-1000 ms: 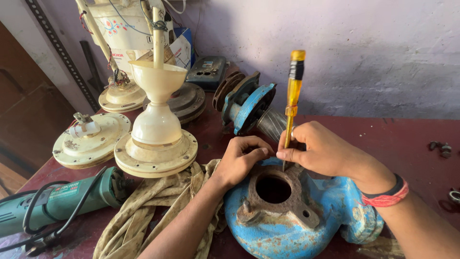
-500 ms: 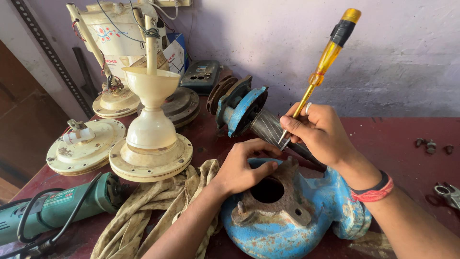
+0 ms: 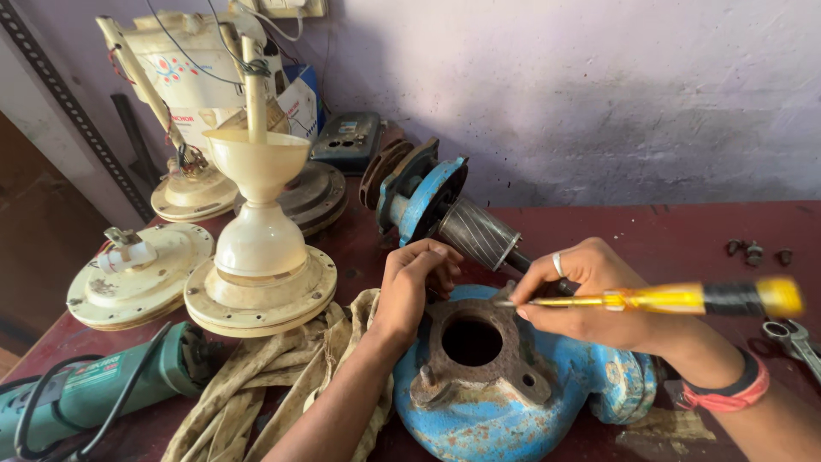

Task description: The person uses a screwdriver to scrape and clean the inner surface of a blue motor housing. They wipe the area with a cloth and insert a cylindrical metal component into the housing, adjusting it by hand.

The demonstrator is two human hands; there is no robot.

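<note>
Far left: green angle grinder (image 3: 81,393) lay on the dark red bench (image 3: 667,235), cord looped beside it. Behind it, cream ceiling-fan housings (image 3: 137,278), one with its canopy cup and rod upright (image 3: 256,201). A bundle of dirty cloth strapping (image 3: 256,376) ran between the fans and the pump.

Centre: blue pump casing (image 3: 505,402), paint chipped, sat near the front edge with its rusty flange (image 3: 479,351) and round bore facing up. Left hand (image 3: 410,287) rested on the casing's rear-left rim, fingers curled down against the flange edge; couldn't tell if it pinched anything. Behind the casing a finned rotor on a blue end bracket (image 3: 432,201) lay on its side, shaft pointing toward the casing.

Right: right hand (image 3: 590,295) was closed around a yellow-handled screwdriver (image 3: 676,298), ring on one finger, red band on the wrist. Grip sat on the shank end of the handle, so most of the handle stuck out to the right of the fist. Long axis was roughly horizontal, left-right; black cap end pointed right, metal tip pointed left and sat over the flange's rear-right corner, just at its edge. Contact unclear.

Far right: a few loose bolts (image 3: 753,251) near the wall, a spanner (image 3: 795,338) at the bench edge.
</note>
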